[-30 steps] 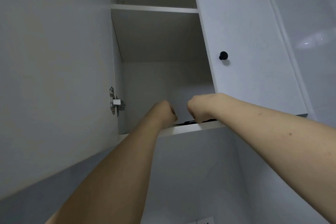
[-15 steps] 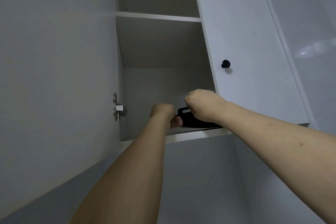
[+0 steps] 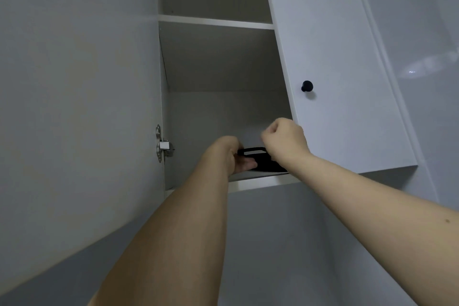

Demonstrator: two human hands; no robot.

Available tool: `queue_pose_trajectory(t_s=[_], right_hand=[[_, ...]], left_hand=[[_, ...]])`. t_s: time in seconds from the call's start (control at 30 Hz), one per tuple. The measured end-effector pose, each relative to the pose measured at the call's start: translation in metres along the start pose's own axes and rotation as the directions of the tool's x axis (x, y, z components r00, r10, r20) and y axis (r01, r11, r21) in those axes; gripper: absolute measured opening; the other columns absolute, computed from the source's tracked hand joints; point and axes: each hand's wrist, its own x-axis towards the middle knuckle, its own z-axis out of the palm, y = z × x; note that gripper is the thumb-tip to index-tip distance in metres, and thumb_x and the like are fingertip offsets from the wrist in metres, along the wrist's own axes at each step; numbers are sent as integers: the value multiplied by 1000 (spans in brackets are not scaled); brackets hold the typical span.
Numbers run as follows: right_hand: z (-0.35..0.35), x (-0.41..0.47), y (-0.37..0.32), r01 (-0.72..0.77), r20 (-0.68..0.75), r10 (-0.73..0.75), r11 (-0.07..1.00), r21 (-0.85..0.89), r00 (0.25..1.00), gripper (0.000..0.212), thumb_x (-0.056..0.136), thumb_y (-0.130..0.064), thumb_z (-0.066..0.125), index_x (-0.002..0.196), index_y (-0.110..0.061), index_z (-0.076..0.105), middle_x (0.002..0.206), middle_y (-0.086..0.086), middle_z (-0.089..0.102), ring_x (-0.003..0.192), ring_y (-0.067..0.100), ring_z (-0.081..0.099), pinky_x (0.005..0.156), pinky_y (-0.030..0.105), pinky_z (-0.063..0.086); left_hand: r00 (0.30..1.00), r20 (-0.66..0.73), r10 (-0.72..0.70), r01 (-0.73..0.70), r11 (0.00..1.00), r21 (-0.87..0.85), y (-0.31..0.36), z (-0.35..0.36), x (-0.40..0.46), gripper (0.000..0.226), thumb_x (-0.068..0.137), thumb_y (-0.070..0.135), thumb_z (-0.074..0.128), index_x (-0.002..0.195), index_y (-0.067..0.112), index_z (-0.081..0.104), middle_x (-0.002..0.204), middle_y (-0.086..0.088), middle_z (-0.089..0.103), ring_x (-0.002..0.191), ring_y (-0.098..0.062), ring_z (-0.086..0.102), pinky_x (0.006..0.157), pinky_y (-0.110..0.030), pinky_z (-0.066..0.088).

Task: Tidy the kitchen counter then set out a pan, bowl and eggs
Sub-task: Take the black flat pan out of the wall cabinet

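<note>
Both forearms reach up from bottom of frame. Left hand (image 3: 232, 156) grips black pan handle (image 3: 258, 160) at centre, thumb beneath. Right hand (image 3: 285, 141) curled above handle; contact unclear. Handle lies on cabinet's lower shelf (image 3: 260, 182). Behind: closed door's black knob (image 3: 307, 86).

This looks like a home kitchen, seen from below. A white wall cabinet (image 3: 218, 62) hangs high on the wall, its left door (image 3: 74, 107) swung open on a metal hinge (image 3: 161, 146) of the concealed kind common to fitted kitchen units. The neighbouring door (image 3: 342, 82) is closed and carries a small round black knob (image 3: 307, 86). Inside, a white shelf (image 3: 216, 21) divides the cabinet into compartments. To the right and under the cabinet, the wall (image 3: 427, 32) is glossy and pale, and catches a reflection of light, like tile or a wipe-clean panel.
</note>
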Motion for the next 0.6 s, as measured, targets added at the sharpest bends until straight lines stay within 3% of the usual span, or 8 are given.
queue_pose_trajectory(t_s=[0.07,0.13,0.17,0.27,0.33,0.43,0.5,0.6], right_hand=[[-3,-3,-8,-378,114,361,853,361,925,9,85,-7,47,87,-4,55,80,10,56,48,21,52,53,31,55],[-8,-6,-14,-601,324,510,618,507,797,12,92,-4,45,82,2,49,74,14,49,50,20,48,45,27,54],[-10,-7,-15,-659,400,526,558,503,751,19,95,-6,43,78,2,46,73,14,48,50,21,50,44,26,53],[-9,-9,-14,-732,522,513,485,480,682,27,99,-8,42,76,7,45,71,18,53,29,25,53,32,25,47],[-6,-7,-15,-758,566,503,449,474,653,32,101,-9,38,77,10,47,59,21,58,26,24,51,33,27,47],[-3,-3,-17,-752,543,521,445,486,659,27,100,-8,39,79,7,48,55,18,58,51,27,59,57,29,57],[-1,-1,-17,-744,487,563,501,442,668,28,98,-8,43,73,5,46,66,16,53,62,26,55,83,33,54],[3,5,-11,-771,428,642,503,391,636,24,93,-12,47,72,1,48,69,14,54,59,24,53,72,30,52]], left_hand=[[1000,15,2,-2,1000,-26,-3,0,-1,22,99,2,37,88,-10,52,88,-23,62,83,-36,66,58,-32,57],[999,27,39,-37,996,-79,-4,0,0,24,97,2,34,99,-11,55,81,-23,64,73,-34,64,50,-34,56],[998,28,55,-51,992,-117,-6,1,1,27,97,2,32,96,-10,56,75,-22,66,70,-32,65,48,-32,56],[998,-6,68,-68,981,-180,-5,3,-1,30,98,0,27,84,-11,52,55,-20,62,44,-28,62,28,-25,44],[996,-16,90,-92,983,-156,-3,4,-2,30,99,0,27,83,-11,51,51,-21,60,34,-26,59,27,-23,42],[996,-3,92,-92,987,-136,0,4,-3,29,99,0,27,84,-10,50,65,-22,59,57,-29,63,51,-26,54],[996,-10,89,-90,988,-125,0,1,-3,30,98,-1,29,79,-10,50,53,-20,61,58,-29,61,51,-30,56],[995,-50,82,-88,987,-131,1,-2,-2,28,96,-4,31,76,-10,50,42,-18,57,33,-26,58,35,-28,50]])
